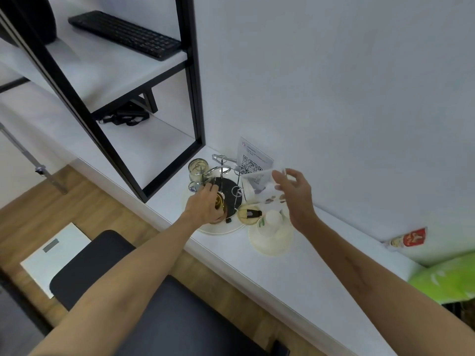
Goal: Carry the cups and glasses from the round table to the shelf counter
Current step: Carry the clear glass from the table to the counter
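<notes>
At the counter, my left hand gripped an amber glass, lowering it onto the rack w/ others; right hand pinched a clear glass aloft, prob. awaiting a spot.

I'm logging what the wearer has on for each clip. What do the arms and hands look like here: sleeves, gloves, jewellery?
Both forearms are bare right up to the frame edge, with no sleeves in view. The left hand and right hand wear no gloves, and no watch, bracelet or ring is visible. The right forearm has a faint elongated mark along it.
</notes>
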